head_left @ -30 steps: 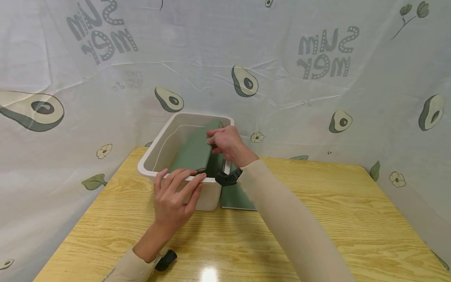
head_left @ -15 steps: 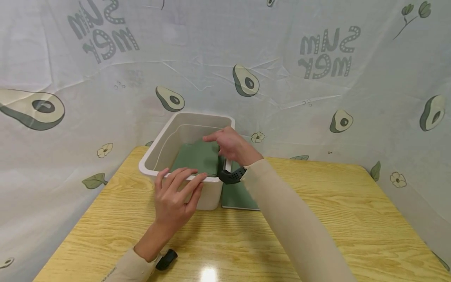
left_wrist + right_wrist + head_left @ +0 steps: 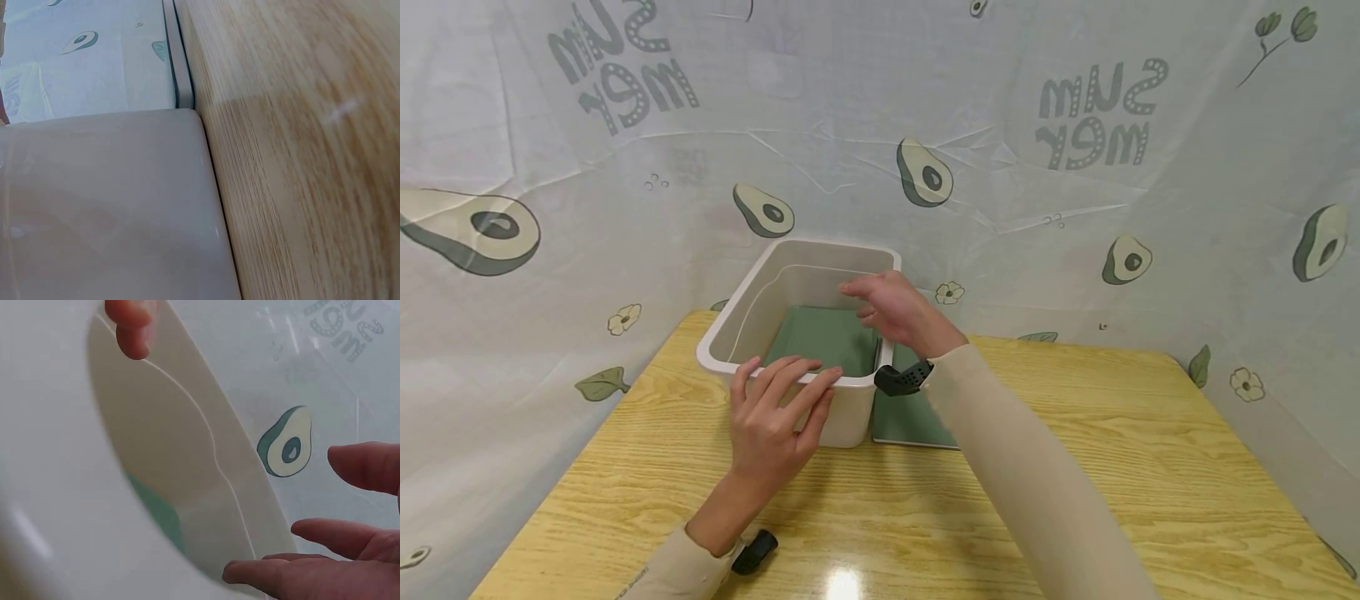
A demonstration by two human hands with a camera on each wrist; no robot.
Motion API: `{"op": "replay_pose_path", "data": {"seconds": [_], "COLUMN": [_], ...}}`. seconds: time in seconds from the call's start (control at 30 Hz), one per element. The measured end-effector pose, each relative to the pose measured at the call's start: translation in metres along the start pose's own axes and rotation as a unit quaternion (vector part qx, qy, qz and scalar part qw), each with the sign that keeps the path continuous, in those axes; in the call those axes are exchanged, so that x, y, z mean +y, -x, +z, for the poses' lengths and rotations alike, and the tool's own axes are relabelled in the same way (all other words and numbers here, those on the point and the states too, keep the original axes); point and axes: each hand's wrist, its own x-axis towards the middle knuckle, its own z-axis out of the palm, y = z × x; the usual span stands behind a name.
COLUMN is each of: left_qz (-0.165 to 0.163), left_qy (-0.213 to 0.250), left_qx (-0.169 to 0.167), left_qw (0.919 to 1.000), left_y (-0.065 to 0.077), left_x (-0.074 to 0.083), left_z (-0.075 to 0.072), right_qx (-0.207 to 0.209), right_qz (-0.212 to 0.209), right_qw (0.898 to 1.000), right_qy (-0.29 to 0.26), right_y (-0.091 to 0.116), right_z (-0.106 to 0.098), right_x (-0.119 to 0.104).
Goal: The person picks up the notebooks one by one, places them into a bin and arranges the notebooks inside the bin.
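Observation:
A white plastic bin (image 3: 842,417) stands on the wooden table, and a flat green book (image 3: 820,337) lies at its bottom. My right hand (image 3: 898,312) hovers over the bin's right rim with nothing in it. In the right wrist view its fingers (image 3: 269,575) are spread and apart from the green cover, part of which shows inside the bin. The fingers of my left hand (image 3: 775,417) rest straight on the bin's near rim. Against the bin's right side lies a second green book (image 3: 913,417), partly hidden by my right arm; its pale page edge (image 3: 179,69) appears in the left wrist view.
The wooden table (image 3: 1075,433) extends to the right and in front of the bin. Behind the bin hangs a pale curtain (image 3: 1000,208) printed with avocados and flowers. Dark straps sit on both wrists.
My right hand has let go of the tilted green book, which has dropped flat onto the bin's bottom. That hand has drawn back slightly rightward. The left hand stays at the rim.

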Motion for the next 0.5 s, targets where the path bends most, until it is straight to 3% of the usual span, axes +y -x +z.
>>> {"op": "replay_pose_path", "data": {"seconds": [0.17,0.3,0.43,0.5], "left_qz": [0.003,0.004,0.006,0.007], "left_qy": [0.000,0.001,0.000,0.000], "left_qx": [0.003,0.005,0.007,0.006], "left_qw": [1.0000,1.0000,1.0000,1.0000], "left_y": [-0.001,-0.002,-0.002,-0.002], "left_x": [0.000,0.000,0.000,0.000], "left_z": [0.000,0.000,0.000,0.000], "right_qx": [-0.010,-0.011,-0.020,-0.023], "right_qz": [-0.023,-0.059,-0.098,-0.113], "right_qw": [0.998,0.987,0.958,0.930], "right_qy": [0.052,0.151,0.270,0.349], "right_y": [0.006,0.014,0.021,0.026], "right_z": [-0.003,-0.003,-0.003,-0.002], "right_x": [0.000,0.001,0.001,0.000]}}
